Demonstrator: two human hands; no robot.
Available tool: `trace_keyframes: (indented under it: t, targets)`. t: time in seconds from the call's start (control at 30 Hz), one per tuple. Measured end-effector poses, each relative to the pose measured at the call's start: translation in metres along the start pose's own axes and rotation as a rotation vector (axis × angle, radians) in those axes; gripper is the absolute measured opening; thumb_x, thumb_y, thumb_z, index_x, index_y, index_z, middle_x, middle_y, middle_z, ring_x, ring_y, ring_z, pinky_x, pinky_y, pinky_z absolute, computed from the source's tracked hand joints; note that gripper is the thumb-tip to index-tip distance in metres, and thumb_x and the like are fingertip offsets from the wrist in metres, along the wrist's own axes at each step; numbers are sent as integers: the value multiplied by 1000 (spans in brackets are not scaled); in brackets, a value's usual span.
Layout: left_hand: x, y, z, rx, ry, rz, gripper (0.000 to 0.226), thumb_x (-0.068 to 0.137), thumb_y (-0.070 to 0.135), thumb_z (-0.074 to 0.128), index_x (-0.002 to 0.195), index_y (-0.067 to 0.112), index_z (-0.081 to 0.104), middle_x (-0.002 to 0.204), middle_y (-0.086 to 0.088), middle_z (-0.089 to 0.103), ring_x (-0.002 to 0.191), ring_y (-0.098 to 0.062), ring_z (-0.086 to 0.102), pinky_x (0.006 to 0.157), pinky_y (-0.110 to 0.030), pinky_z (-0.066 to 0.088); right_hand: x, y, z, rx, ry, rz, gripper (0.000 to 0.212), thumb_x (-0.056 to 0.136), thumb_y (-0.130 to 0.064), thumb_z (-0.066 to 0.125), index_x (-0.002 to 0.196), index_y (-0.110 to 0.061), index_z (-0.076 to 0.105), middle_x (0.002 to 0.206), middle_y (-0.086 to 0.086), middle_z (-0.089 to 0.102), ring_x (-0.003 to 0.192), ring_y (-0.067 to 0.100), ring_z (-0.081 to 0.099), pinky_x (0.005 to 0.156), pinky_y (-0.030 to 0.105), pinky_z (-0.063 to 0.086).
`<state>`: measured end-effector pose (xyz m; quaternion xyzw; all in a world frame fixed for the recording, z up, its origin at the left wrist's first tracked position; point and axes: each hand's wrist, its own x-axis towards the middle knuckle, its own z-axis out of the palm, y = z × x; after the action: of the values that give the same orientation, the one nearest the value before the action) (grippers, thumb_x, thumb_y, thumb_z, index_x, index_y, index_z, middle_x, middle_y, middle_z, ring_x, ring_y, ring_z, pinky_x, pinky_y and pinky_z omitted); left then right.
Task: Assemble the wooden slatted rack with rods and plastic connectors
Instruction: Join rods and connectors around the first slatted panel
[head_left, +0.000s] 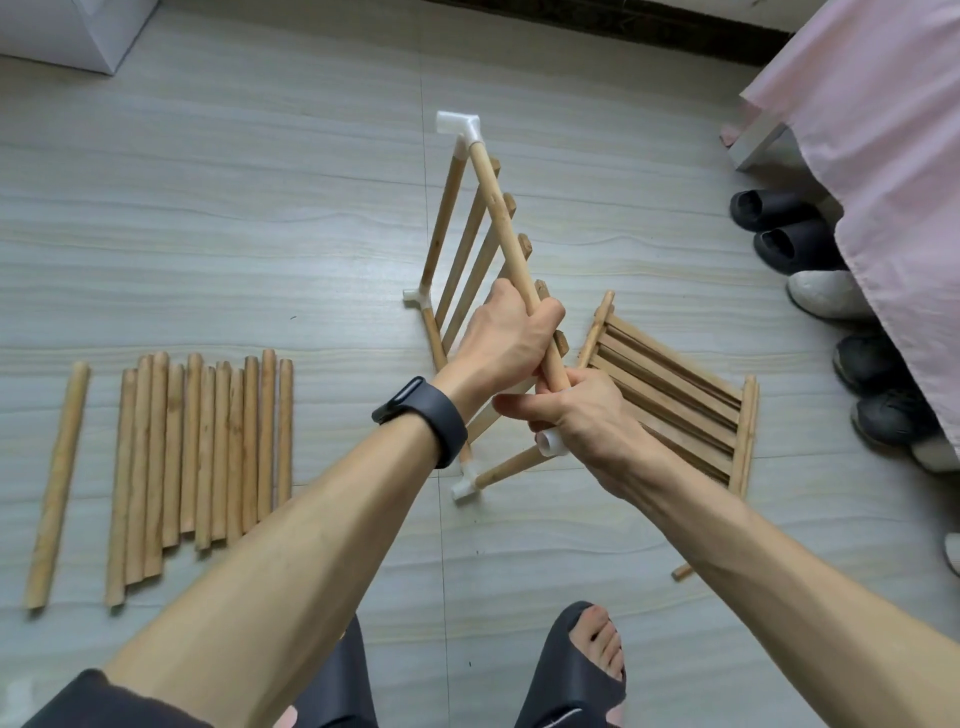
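Found one panel (464, 260) part-framed, left hand (501, 338) clamped on rod (500, 218), right hand (584, 415) gripping connector (551, 443); second panel (675, 395) at three, loose rods (208, 447) at nine o'clock outstanding.

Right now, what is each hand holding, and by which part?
Both hold one rod of the rack: the left hand grips its lower shaft, and fingers of the right hand pinch its bottom end.

Bare floor (311, 234) lies open between the row of loose rods (208, 452) on the left and the standing frame (441, 223). Right of the frame, a slatted panel (675, 400), shoes (795, 244) and a hanging pink sheet (883, 156) crowd the way.
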<state>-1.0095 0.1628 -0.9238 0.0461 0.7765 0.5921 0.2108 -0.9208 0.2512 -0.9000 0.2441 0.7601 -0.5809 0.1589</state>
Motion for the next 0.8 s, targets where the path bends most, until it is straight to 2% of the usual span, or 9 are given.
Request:
trace_keyframes:
  t: [0.17, 0.37, 0.47, 0.53, 0.57, 0.63, 0.67, 0.73, 0.8]
  targets:
    - [5, 4, -3, 74, -28, -11, 32, 96, 36, 47, 115, 11, 47, 79, -2, 74, 74, -20, 73, 74, -43, 61, 4, -3, 7, 23, 76, 35, 20, 75, -5, 80, 78, -5, 61, 50, -4, 48, 44, 10, 48, 49, 27, 44]
    - [9, 10, 2, 282, -72, 34, 35, 98, 35, 44, 117, 6, 47, 85, -7, 71, 71, -23, 70, 69, -43, 60, 2, -7, 12, -16, 159, 82, 19, 74, -6, 75, 62, -11, 61, 47, -4, 53, 44, 15, 52, 55, 34, 48]
    - [13, 12, 3, 318, -131, 56, 35, 97, 37, 47, 116, 8, 48, 86, -6, 72, 74, -22, 72, 72, -43, 61, 5, -6, 9, 44, 169, 86, 23, 74, 2, 69, 58, -10, 59, 46, -4, 49, 44, 15, 48, 54, 33, 45]
    - [21, 14, -3, 264, -178, 49, 45, 94, 44, 58, 122, 12, 46, 94, -4, 72, 82, -19, 73, 76, -40, 61, 4, -4, 2, 24, 155, 71, 27, 74, 4, 67, 55, -11, 55, 46, -3, 48, 42, 14, 47, 54, 33, 43]
    - [26, 18, -8, 144, -167, 18, 59, 88, 52, 66, 127, 16, 41, 102, -3, 69, 89, -18, 73, 79, -38, 60, 3, -3, -2, -3, 136, 57, 30, 74, 4, 67, 53, -12, 54, 47, -2, 48, 41, 14, 47, 54, 34, 43]
    - [44, 28, -17, -176, -24, -67, 85, 70, 69, 76, 126, 22, 32, 118, -6, 55, 101, -25, 69, 80, -44, 61, 0, -2, -6, -97, 81, 32, 36, 74, -1, 69, 46, -18, 54, 47, -1, 50, 43, 14, 49, 55, 31, 44]
    - [51, 31, -19, -267, 67, -115, 89, 64, 72, 77, 123, 25, 30, 121, -8, 50, 102, -30, 68, 76, -48, 62, -1, -1, -6, -143, 57, 23, 39, 74, -3, 69, 42, -19, 54, 47, -2, 51, 44, 14, 49, 55, 30, 44]
    - [64, 30, -15, -320, 215, -197, 80, 66, 59, 77, 121, 23, 32, 119, -9, 42, 97, -35, 67, 69, -50, 63, 2, -1, -5, -181, 31, 14, 42, 74, -5, 70, 38, -21, 53, 46, -3, 52, 45, 13, 50, 54, 30, 43]
    - [66, 27, -7, -376, 333, -285, 59, 75, 40, 69, 122, 21, 39, 118, -6, 36, 92, -36, 66, 71, -49, 63, 4, -3, -6, -191, 21, 11, 42, 73, -6, 71, 38, -20, 51, 46, -4, 51, 47, 13, 49, 55, 31, 43]
